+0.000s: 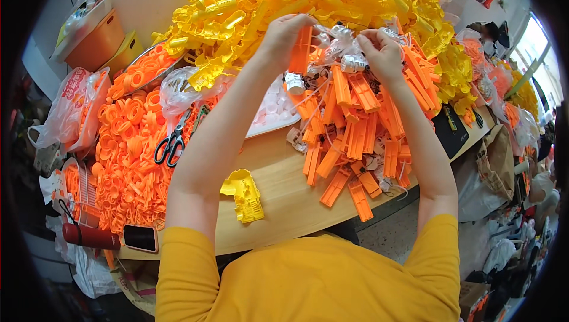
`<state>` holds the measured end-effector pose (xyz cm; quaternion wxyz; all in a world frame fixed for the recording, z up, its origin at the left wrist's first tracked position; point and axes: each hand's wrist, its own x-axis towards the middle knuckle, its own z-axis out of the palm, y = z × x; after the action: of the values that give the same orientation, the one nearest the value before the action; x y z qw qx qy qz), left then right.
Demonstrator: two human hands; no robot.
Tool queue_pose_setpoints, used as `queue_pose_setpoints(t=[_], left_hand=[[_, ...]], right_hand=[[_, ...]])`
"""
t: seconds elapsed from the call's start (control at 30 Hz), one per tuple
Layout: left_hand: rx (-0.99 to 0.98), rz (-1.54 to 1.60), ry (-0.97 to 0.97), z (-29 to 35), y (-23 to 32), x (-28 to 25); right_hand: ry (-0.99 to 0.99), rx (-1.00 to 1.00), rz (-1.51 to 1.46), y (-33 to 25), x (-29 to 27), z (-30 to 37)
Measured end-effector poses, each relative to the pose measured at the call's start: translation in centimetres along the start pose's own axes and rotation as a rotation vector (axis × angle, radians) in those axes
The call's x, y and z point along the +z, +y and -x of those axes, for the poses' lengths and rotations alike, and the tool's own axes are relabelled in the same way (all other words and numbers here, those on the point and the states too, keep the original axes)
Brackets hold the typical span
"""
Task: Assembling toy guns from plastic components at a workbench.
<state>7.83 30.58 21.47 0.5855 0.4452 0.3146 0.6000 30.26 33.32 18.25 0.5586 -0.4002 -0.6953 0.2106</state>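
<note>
My left hand [284,37] is closed around an orange plastic casing [300,50], long and box-like, at the top of a heap. A white cylindrical piece [294,83] sits just below that casing. Across from it, the fingers of my right hand [382,55] are pinched together beside a clear plastic bag [341,40]; what they hold is too small to make out. Another white cylindrical piece [354,63] lies under those fingers. Beneath both hands spreads a heap of similar orange casings [355,138] with white wires, some hanging over the table edge.
A large pile of yellow plastic shells [249,8] rises behind. Orange rings and small parts [127,162] cover the table's left, with black-handled scissors [170,147] on them. A single yellow shell [246,196], a phone [141,238] and a red flask [90,236] lie nearer me.
</note>
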Motion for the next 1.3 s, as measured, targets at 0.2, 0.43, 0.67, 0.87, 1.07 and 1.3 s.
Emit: queue_pose_setpoints(t=[0.2,0.43,0.67,0.87,1.07,1.3], left_hand=[[-0.069,-0.060,-0.095,3.4,3.5,-2.7],[0.009,-0.131,-0.123,6.9,5.6,-4.8],[0.161,-0.107,-0.051,10.1,9.0,-5.6],[0.181,-0.152,-0.144,13.2,10.9,-7.5],[0.188,-0.117,-0.103,17.1,12.2,-10.3],[0.042,-0.195,-0.052,19.9,10.4,-11.8]], right_hand=[[0.032,0.167,-0.188,1.3,-0.3,-1.6],[0.038,-0.572,0.736,1.1,0.3,-1.8],[-0.185,-0.208,0.757,1.5,0.3,-1.4],[-0.291,-0.374,0.953,1.8,0.1,-2.0],[-0.457,-0.222,0.877,2.6,-0.3,-3.7],[-0.028,-0.578,0.654,-2.5,2.1,-0.7]])
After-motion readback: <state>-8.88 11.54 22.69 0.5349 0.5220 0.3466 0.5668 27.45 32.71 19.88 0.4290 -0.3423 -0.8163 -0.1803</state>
